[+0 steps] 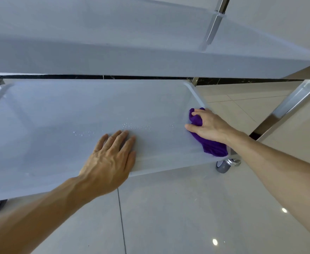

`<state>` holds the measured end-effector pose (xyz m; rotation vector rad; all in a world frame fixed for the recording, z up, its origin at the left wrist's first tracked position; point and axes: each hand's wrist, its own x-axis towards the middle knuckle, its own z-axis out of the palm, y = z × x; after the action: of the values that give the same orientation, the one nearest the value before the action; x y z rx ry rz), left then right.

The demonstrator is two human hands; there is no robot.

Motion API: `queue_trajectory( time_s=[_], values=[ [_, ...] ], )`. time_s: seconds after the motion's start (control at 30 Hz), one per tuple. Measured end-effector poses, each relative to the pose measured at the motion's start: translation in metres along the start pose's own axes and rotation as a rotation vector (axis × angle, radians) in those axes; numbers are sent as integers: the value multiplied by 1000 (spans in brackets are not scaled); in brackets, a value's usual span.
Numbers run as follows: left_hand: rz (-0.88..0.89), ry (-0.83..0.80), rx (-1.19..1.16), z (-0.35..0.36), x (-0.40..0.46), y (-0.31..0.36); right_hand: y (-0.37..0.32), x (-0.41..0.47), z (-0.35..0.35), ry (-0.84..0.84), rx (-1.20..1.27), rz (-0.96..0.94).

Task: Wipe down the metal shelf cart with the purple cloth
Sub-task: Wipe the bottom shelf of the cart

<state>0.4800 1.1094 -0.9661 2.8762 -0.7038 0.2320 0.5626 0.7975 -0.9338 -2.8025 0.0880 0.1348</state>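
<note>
Glossy pale floor tiles (187, 208) run under the metal shelf cart (59, 110), with a dark baseboard strip (132, 77) showing behind it. On the cart's lower shelf, the left hand (108, 158) lies flat near the front edge, fingers straight and pressed to the metal. Just beyond its fingertips sits a scatter of small water droplets (132, 126). At the shelf's right end, against the raised rim, the right hand (208, 126) grips the bunched purple cloth (212, 148), fingers curled into its folds, and part of the cloth trails toward the front corner. Below that corner is a grey caster wheel (223, 166). A chrome post (286, 110) rises beside the shelf's right end toward the upper shelf (114, 43).
</note>
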Motion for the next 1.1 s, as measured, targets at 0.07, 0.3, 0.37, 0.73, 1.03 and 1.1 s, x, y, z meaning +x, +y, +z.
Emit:
queue_trajectory(
  time_s=[0.07,0.3,0.37,0.73,1.03,1.1],
  values=[
    [11,7,-16,-5,8,-7,-26,13,12,32,-136,-23],
    [-98,45,26,-13,49,-49,-83,-20,55,60,-327,-600],
    [-114,34,33,-8,48,-54,-62,-35,48,1,-316,-713],
    [-164,7,-17,6,29,-47,6,34,18,201,-299,-66],
    [-192,3,-29,8,31,-53,-93,28,62,206,-274,-684],
    [-190,1,-41,7,31,-51,-69,24,49,150,-250,-782]
  ],
)
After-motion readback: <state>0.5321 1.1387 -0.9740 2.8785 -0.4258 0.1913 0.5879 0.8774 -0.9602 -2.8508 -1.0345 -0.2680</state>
